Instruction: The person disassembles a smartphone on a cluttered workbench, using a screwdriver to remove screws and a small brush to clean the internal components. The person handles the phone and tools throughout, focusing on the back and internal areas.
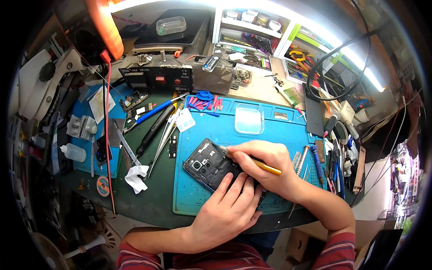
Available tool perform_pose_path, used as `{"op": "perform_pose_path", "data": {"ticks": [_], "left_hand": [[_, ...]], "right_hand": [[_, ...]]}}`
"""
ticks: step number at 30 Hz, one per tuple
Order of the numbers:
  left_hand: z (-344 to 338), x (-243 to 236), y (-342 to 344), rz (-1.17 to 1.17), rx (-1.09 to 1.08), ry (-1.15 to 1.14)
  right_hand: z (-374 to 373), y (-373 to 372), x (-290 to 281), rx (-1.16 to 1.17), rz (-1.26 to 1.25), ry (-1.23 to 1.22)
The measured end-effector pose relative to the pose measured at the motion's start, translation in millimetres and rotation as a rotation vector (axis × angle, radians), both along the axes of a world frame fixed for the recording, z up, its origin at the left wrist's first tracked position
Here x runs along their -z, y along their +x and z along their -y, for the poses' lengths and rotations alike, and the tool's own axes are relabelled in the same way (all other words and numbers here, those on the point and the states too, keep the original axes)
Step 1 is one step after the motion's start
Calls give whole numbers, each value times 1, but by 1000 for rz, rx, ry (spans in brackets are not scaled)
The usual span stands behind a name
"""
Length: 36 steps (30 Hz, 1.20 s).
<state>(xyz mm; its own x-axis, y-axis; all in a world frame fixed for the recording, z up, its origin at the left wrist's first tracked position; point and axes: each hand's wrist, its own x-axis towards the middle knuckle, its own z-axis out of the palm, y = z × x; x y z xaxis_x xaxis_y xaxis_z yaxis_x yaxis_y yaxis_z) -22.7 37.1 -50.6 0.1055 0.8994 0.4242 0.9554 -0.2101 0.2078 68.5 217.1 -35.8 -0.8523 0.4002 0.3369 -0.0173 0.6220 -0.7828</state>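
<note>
A dark smartphone (208,163) with its back cover off lies tilted on the blue work mat (193,199), its camera cluster at the left end. My left hand (227,204) lies across its lower part, fingers over the top and thumb at the near right side, gripping it. Pinched in my right hand (265,164) is a slim tool with a gold handle (268,168). Its tip meets the phone's far edge; I cannot make out the tip's kind. My right hand hides part of the phone's right end.
Beyond the phone stands a clear plastic box (249,119). Pink-handled bits (204,104) lie at the mat's back left. Tweezers (164,135) and a crumpled tissue (136,178) are left of the mat. Screwdrivers (317,163) lie to the right. A red cable (109,135) hangs at left.
</note>
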Motion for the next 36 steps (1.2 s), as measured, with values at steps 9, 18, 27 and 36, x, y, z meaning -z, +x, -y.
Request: {"op": "perform_pose_path", "data": {"ticks": [9, 18, 27, 36], "left_hand": [[2, 1, 2, 34, -9, -19], [2, 2, 1, 29, -1, -30], [0, 2, 2, 34, 6, -19], [1, 0, 1, 48, 5, -14]], "right_hand": [[2, 12, -1, 33, 48, -22], [5, 34, -7, 90, 98, -15], [19, 73, -14, 163, 94, 52], [16, 60, -10, 95, 37, 179]]}}
